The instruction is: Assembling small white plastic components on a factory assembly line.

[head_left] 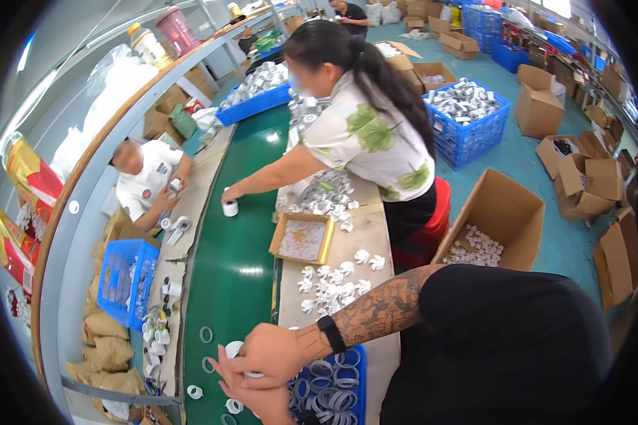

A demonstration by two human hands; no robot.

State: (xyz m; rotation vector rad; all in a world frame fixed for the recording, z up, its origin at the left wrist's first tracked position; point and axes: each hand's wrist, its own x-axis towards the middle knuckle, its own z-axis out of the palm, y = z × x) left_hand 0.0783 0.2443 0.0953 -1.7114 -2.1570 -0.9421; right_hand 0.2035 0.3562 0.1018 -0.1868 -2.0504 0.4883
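My right hand [273, 355], on the tattooed arm with a black wristband, is closed around a white round plastic part [234, 348]. Just below it, my left hand [266, 402] presses against the same part from the other side, some fingers stretched along it; most of the part is hidden. Both hands are over the green conveyor belt [227, 290]. Next to them is a blue bin [362, 382] of grey rings [326, 389]. Loose grey rings [205, 334] and small white collar-shaped parts [195, 392] lie on the belt nearby.
White finned plastic pieces [333, 290] and a shallow cardboard tray [301, 239] cover the worktop beyond my right arm. A co-worker [376, 127] reaches across the belt to a white cylinder [230, 207]; another person [149, 177] sits opposite. A large carton [503, 205] stands behind.
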